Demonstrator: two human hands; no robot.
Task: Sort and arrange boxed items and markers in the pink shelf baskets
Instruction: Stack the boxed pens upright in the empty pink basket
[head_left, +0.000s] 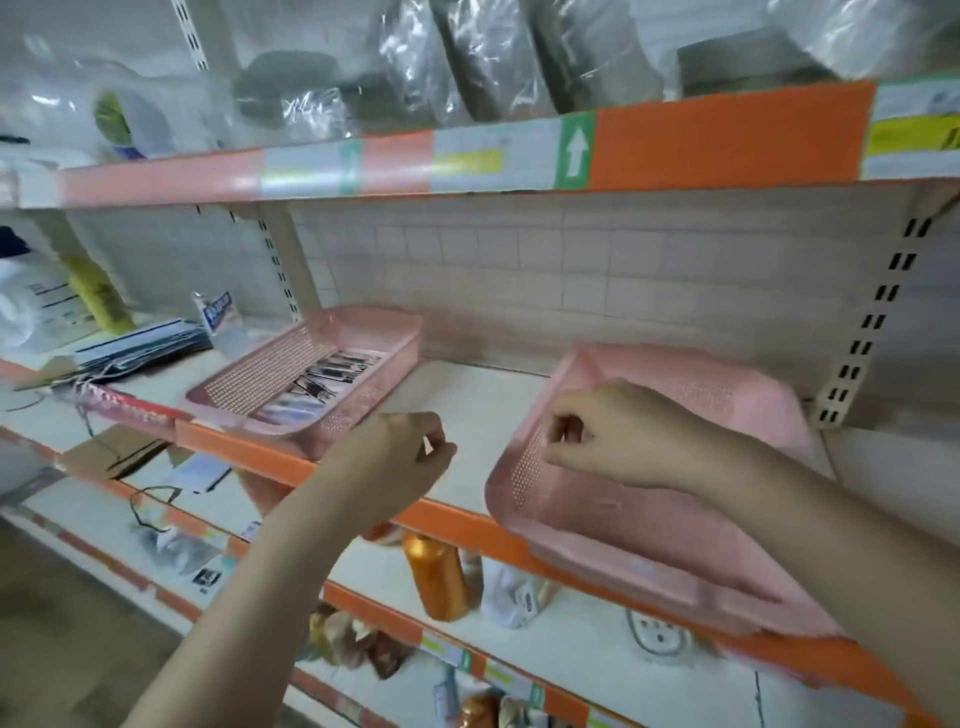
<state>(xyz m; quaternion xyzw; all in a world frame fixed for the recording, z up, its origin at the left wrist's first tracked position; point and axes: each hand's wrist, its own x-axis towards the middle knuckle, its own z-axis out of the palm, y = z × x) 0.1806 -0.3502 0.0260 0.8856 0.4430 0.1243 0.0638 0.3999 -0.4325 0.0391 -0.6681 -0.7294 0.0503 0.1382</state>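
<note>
Your right hand (618, 436) curls its fingers on the near pink basket (649, 499), perforated plastic, tilted over the shelf (467, 395) edge. Your left hand (395, 457) hovers, fingers loosely curled, holding nothing. The far basket (322, 374), long axis running back-right, holds markers (332, 371).

1 head-worn wide-angle view looks forward and slightly down, close to a middle shelf (467, 415) with an orange front edge. The shelf above crosses the top of the frame and lower shelves fill the bottom. Both forearms reach in from the bottom edge. Straight lines bow toward the frame's edges.
</note>
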